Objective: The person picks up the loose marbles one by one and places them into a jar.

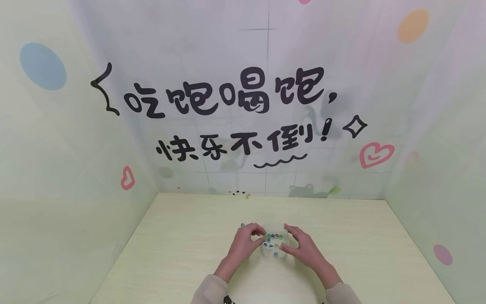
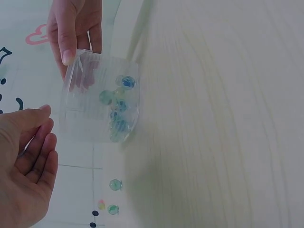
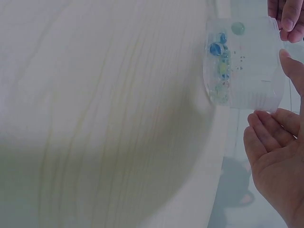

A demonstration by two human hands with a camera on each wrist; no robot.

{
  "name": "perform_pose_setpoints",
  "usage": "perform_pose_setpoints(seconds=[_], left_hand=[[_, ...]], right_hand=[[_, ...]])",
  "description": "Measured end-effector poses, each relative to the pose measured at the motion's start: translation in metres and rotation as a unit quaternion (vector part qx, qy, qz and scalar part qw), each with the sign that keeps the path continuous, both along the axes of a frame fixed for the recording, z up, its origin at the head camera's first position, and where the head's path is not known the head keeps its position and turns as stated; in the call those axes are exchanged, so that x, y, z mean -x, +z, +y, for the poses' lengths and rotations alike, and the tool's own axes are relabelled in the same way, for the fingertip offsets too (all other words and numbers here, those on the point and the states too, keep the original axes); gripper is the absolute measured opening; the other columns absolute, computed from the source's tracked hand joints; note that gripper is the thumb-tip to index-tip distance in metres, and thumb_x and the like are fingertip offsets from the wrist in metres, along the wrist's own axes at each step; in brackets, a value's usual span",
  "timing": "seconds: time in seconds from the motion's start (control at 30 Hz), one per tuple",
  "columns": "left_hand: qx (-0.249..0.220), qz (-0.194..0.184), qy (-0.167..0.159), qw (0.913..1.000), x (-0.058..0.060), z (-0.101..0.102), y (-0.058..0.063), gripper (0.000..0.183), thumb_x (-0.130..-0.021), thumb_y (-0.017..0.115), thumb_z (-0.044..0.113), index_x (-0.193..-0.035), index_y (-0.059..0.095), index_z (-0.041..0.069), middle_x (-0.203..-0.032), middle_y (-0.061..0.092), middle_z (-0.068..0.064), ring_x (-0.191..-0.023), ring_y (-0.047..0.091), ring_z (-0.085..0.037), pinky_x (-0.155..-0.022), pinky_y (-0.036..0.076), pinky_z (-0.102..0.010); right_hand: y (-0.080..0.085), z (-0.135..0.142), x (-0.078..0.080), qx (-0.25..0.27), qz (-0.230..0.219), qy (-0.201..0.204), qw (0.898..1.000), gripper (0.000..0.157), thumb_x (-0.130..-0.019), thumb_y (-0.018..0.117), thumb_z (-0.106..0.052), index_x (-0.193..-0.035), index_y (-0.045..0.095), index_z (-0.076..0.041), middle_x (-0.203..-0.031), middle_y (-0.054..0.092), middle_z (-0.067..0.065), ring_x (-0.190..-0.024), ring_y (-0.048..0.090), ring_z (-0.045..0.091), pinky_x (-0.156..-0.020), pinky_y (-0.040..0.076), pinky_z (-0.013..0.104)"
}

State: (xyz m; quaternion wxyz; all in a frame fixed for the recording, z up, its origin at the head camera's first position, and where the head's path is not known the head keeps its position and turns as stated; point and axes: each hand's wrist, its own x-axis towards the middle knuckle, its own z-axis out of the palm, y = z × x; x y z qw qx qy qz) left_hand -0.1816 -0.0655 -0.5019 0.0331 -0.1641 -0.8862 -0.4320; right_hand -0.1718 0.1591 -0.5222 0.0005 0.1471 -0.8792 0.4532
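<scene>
A clear plastic box (image 1: 276,254) stands on the table with several glass marbles (image 2: 121,105) in it, mostly blue and green. My right hand (image 1: 305,249) holds the box from the right, its thumb at the near side and its fingers on the far side. At the left edge of the box hovers my left hand (image 1: 244,242), its thumb and index fingertip close together near the rim. In the left wrist view its other fingers are loosely bent, with nothing visible between them. Beyond this hand lies a green marble (image 1: 242,224).
The pale wood-grain table (image 1: 171,261) runs back to a printed wall hanging (image 1: 243,46) with dark lettering. Similar hangings enclose the left and right sides. Two loose marbles (image 2: 115,185) show on the table in the left wrist view.
</scene>
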Motion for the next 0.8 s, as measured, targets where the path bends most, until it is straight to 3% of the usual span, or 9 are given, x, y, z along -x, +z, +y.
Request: perform_pose_setpoints(seconds=[0.5, 0.8], left_hand=[[0.000, -0.002, 0.015, 0.9999, 0.005, -0.008, 0.002, 0.013, -0.087, 0.075, 0.010, -0.099, 0.071, 0.013, -0.099, 0.072, -0.001, -0.093, 0.066, -0.017, -0.087, 0.058, -0.043], [-0.004, 0.002, 0.024, 0.9997, 0.012, -0.016, 0.004, 0.012, -0.087, 0.075, 0.010, -0.098, 0.071, 0.012, -0.097, 0.072, -0.002, -0.093, 0.067, -0.022, -0.087, 0.058, -0.046]], right_hand=[[0.003, -0.002, -0.001, 0.011, -0.010, -0.004, 1.000, 0.069, -0.085, 0.079, -0.017, -0.143, 0.047, 0.005, -0.142, 0.055, 0.023, -0.134, 0.050, 0.042, -0.112, 0.041, 0.054], [0.000, -0.001, 0.000, 0.012, -0.003, -0.001, 1.000, 0.072, -0.085, 0.079, -0.021, -0.143, 0.047, 0.006, -0.141, 0.055, 0.023, -0.133, 0.051, 0.042, -0.111, 0.042, 0.052]])
